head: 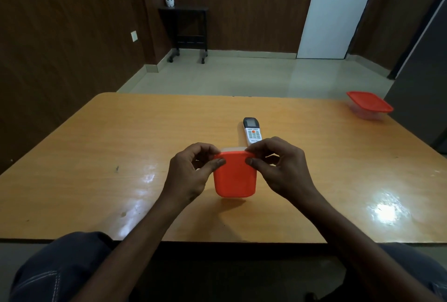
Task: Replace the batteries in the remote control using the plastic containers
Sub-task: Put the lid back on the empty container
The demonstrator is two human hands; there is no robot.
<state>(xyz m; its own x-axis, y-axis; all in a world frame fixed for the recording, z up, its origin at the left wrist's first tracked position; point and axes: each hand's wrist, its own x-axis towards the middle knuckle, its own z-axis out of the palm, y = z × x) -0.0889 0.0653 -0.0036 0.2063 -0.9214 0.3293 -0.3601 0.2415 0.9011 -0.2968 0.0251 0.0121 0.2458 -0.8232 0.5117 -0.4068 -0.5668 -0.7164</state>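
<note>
A small plastic container with an orange lid stands on the wooden table in front of me. My left hand pinches the lid's far left corner and my right hand pinches its far right corner. The lid's far edge looks raised, showing a pale rim behind it. A white remote control with a dark screen lies face up just beyond the container. What the container holds is hidden.
A second clear container with an orange lid sits at the table's far right corner. My knees show below the near table edge. Beyond the table are a tiled floor, a small black side table and a white door.
</note>
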